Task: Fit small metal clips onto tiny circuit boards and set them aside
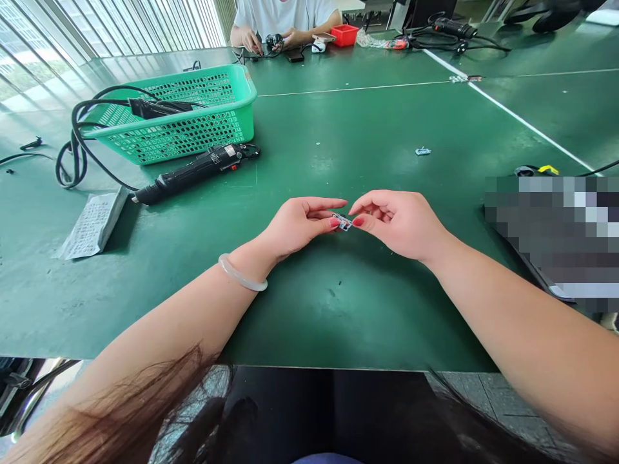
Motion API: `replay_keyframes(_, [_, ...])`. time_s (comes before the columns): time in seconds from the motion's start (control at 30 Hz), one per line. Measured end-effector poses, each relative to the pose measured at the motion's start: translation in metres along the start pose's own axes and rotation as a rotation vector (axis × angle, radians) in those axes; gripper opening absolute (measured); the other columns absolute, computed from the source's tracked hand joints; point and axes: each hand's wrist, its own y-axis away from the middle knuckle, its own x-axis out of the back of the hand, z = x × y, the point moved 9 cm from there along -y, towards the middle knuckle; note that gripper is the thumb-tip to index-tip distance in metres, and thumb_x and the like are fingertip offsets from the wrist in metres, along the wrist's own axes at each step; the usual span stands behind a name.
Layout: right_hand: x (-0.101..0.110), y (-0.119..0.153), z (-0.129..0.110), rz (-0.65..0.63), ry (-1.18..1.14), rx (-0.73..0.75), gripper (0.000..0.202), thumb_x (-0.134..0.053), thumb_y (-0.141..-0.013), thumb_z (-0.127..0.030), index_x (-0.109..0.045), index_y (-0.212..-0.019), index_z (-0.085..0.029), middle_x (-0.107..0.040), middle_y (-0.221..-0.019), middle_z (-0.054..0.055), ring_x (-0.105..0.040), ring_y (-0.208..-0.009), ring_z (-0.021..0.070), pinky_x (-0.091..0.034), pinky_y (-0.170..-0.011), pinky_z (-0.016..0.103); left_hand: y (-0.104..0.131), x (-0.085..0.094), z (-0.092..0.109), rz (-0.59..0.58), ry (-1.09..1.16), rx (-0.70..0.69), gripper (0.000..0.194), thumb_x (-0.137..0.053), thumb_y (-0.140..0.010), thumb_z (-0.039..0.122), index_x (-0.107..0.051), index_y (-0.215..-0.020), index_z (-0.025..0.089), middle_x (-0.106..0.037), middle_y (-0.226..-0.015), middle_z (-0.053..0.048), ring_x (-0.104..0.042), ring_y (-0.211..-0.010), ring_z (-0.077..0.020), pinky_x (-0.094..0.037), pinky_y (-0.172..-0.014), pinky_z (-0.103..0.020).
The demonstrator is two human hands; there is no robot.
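Note:
Between the thumb and fingers of my left hand (302,220) is a small grey-and-white part (343,222), held just above the green table. Its exact kind is too small to make out. My right hand (399,222) is curled at the part's right end, thumb and index finger drawn together in a pinch. Whether those fingertips grip the part or some tiny piece beside it is hidden. Farther off on the table lies a small light-blue piece (422,151).
A black electric screwdriver (196,173) lies before a green plastic basket (191,132) with a looped black cable. At left sits a paper-wrapped packet (94,222). A blurred-out dark object (551,238) rests at right. Across the table (338,322), a person (285,26) handles a small device.

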Motion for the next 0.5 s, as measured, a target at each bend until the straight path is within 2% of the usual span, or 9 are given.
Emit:
replay_keyframes(0.1, [-0.0072,0.0013,0.0067,-0.032,0.033,-0.089,0.038,-0.077,-0.076,-0.053,-0.074,-0.094,-0.020,-0.062,-0.063,-0.002,-0.043,-0.049,0.0101,-0.035,-0.053,0.029,-0.0003,0.0084,0.0019,0.081,0.005,-0.038,0.046,-0.085,-0.072,0.024,-0.075,-0.115,0.011,-0.080,-0.102,-0.011,-0.074,-0.096,-0.0195,-0.054,-0.103,-0.041])
replay_keyframes(0.2, [-0.0086,0.0018,0.0042,-0.017,0.092,-0.096,0.028,-0.074,-0.079,-0.046,-0.074,-0.089,-0.020,-0.053,-0.053,-0.004,-0.039,-0.048,0.0101,-0.033,-0.053,0.029,0.0004,0.0118,0.0015,0.119,0.013,-0.039,0.043,-0.085,-0.071,0.024,-0.076,-0.111,0.012,-0.080,-0.101,-0.010,-0.074,-0.096,-0.0195,-0.054,-0.104,-0.042])
replay_keyframes(0.5, [-0.0072,0.0011,0.0021,-0.008,0.141,-0.080,0.019,-0.070,-0.081,-0.040,-0.073,-0.083,-0.022,-0.046,-0.050,-0.006,-0.036,-0.047,0.0100,-0.032,-0.052,0.028,-0.0003,0.0075,0.0025,0.105,-0.048,-0.037,0.043,-0.085,-0.071,0.024,-0.076,-0.111,0.011,-0.080,-0.102,-0.010,-0.073,-0.099,-0.0201,-0.053,-0.104,-0.041])
